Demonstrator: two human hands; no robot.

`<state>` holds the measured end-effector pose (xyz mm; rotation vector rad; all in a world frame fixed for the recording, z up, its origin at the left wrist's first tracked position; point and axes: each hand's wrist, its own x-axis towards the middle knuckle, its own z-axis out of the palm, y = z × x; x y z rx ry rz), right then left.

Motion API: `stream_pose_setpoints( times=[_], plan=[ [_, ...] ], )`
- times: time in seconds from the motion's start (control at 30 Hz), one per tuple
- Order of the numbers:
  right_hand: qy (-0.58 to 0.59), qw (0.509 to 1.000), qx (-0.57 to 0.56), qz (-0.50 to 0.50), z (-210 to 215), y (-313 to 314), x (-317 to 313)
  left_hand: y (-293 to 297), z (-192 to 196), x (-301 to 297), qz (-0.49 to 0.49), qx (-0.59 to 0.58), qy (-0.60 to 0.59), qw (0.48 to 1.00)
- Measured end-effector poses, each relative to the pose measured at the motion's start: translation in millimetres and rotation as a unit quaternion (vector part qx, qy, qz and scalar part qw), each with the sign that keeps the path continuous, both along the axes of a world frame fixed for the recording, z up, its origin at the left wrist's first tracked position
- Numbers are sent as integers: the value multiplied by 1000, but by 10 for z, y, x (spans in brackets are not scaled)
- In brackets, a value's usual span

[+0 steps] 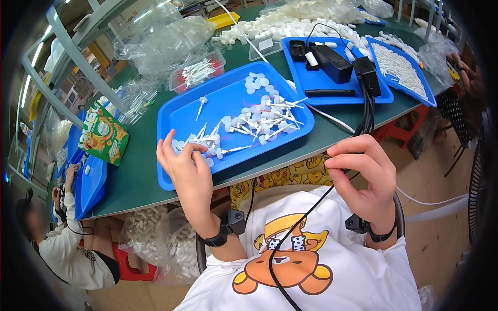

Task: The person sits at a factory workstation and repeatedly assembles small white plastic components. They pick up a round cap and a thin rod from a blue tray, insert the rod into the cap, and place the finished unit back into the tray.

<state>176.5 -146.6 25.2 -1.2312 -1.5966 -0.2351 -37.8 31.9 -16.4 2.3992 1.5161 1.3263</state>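
A blue tray (233, 158) in front of me holds a heap of small white sticks with translucent round discs (264, 118), and one such piece (201, 108) lies apart toward the back. Over the tray's near left rim is my left hand (188, 173), its fingers apart beside the pieces there, with nothing visible in it. To the right of the tray, in front of the table edge, my right hand (365, 176) has its thumb and fingertips drawn together; whatever they may hold is too small to make out. A black strap with a small box sits on each wrist.
A second blue tray (384, 96) carries black devices and cables. Beyond lie a tray of white parts (399, 67), a clear container of sticks (198, 71), and a white heap (290, 23). A green snack bag (106, 135) stands left. Another person (78, 254) sits further left.
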Motion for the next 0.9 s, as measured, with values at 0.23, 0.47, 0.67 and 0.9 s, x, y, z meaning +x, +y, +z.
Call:
stream_pose_setpoints(
  times=[0.23, 0.47, 0.67, 0.9],
  plan=[
    [0, 1000, -1, 2, -20, 10, 2, 1, -14, 16, 3, -8, 66, 998],
    [-1, 1000, -5, 3, -26, 19, -20, 4, 7, 82, -1, -14, 70, 997],
    [-6, 1000, -4, -3, -30, 15, 3, -48, 80, 105, -63, 30, 97, 993],
    [-10, 1000, -6, 0, -37, 18, -9, -23, 40, 142, -27, 25, 87, 996]
  ],
)
